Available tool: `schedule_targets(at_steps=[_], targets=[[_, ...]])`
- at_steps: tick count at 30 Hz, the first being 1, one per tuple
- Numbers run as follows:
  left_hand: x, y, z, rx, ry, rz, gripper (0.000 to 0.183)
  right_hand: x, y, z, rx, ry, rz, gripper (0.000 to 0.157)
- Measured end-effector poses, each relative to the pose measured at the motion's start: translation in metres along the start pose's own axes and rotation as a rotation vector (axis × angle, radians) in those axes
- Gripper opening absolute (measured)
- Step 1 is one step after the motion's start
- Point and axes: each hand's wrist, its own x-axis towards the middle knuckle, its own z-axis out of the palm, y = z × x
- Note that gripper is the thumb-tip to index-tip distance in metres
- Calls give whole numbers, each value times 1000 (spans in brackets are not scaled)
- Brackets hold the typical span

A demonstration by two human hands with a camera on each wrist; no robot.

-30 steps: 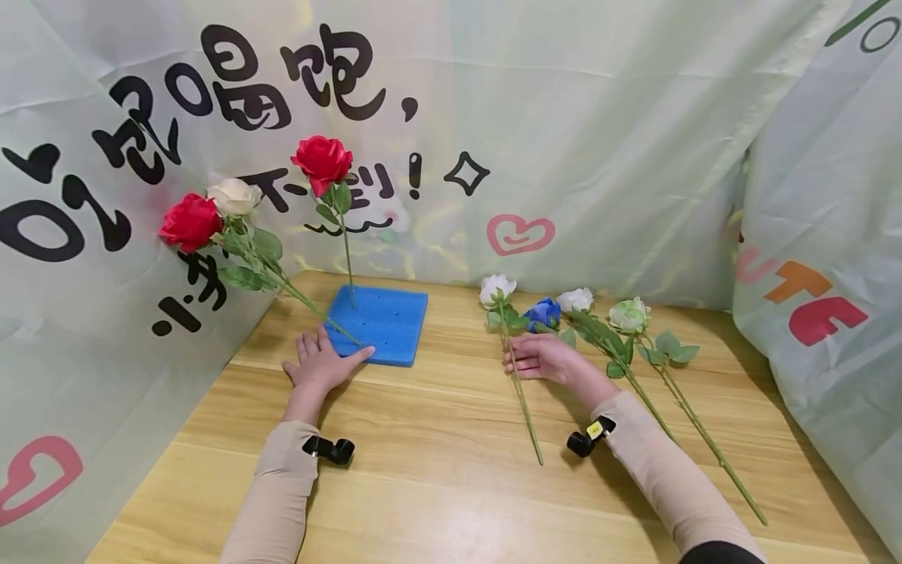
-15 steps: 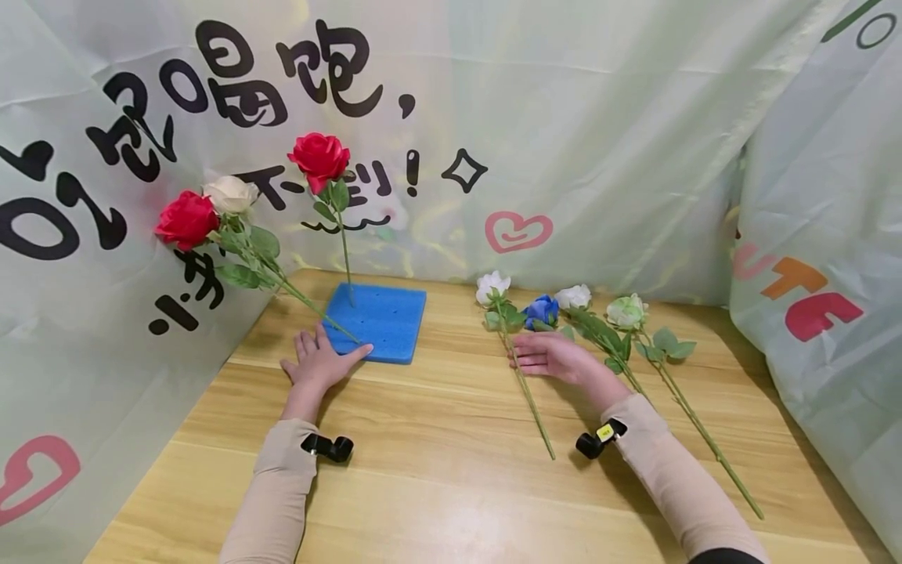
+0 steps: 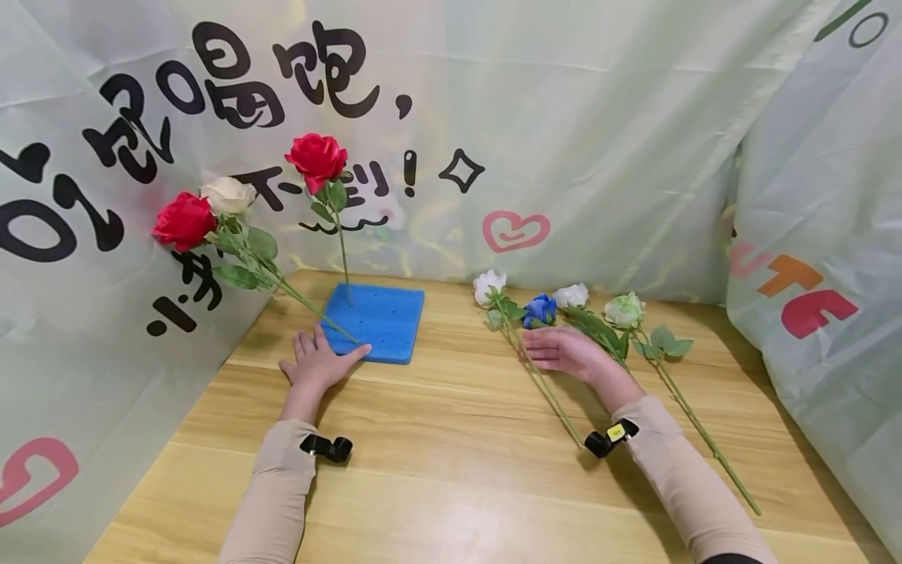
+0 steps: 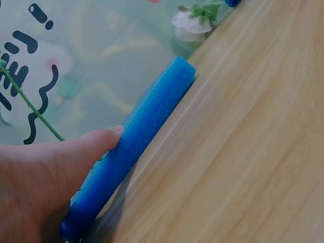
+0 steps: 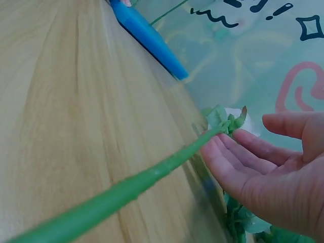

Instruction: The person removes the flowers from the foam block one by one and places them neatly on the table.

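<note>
In the head view my left hand (image 3: 319, 365) lies with spread fingers at the left front corner of a blue foam block (image 3: 387, 317). Its thumb presses the block's near edge, as the left wrist view confirms. A red rose (image 3: 316, 159) stands upright in the foam. Another red rose (image 3: 185, 221) and a cream rose (image 3: 229, 195) lean left from the block's front. My right hand (image 3: 572, 357) has extended fingers, which touch or nearly touch the green stem (image 5: 134, 185) of a white rose (image 3: 489, 287); the thumb is apart from it.
Beyond the right hand lie a blue rose (image 3: 540, 311), a second white rose (image 3: 571, 295) and a pale green rose (image 3: 624, 310) on the wooden table (image 3: 437, 478). A printed cloth (image 3: 599, 141) hangs behind the table and along its sides.
My right hand has shifted slightly right. The near end of the white rose's stem has swung right with it. The left hand stays at the foam block.
</note>
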Motion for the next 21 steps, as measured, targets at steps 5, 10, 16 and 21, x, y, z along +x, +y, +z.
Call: schedule_targets(at_steps=[5,10,16,21], targets=[[0,0,2,0,-2,-2,130,0,-3,-1,21,-19,-21,52],[1,-1,4,9,-2,-2,131,-1,-9,2,30,-20,-77,53],[1,-1,4,13,2,1,131,1,-22,11,73,-34,-141,52],[1,-1,2,16,4,5,130,7,-36,26,61,-47,-162,50]])
